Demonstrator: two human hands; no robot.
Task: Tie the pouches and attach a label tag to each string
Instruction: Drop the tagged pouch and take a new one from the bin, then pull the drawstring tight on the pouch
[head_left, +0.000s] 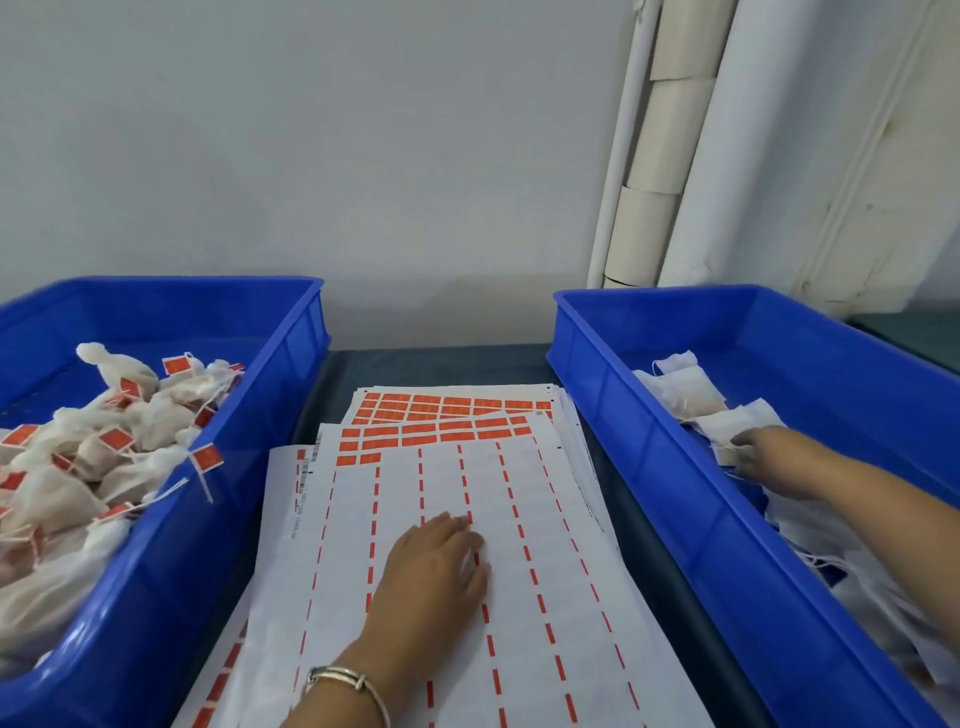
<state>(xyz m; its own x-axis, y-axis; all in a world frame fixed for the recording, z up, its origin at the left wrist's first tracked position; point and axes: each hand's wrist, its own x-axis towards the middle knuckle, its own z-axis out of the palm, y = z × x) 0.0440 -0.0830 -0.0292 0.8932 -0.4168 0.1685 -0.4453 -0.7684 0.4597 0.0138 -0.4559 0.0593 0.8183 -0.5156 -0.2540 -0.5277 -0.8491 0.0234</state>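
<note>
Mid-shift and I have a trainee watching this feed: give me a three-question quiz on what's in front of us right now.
1. True or false: the left hand rests flat on the label sheets.
2. Which bin holds the pouches that already carry orange tags? A) the left bin B) the right bin C) neither
3. Fill in: the right hand touches an untagged white pouch inside the ____ bin.

Key:
1. True; its fingers lie flat on the top sheet.
2. A; the tagged pouches are piled there.
3. Right.
</note>
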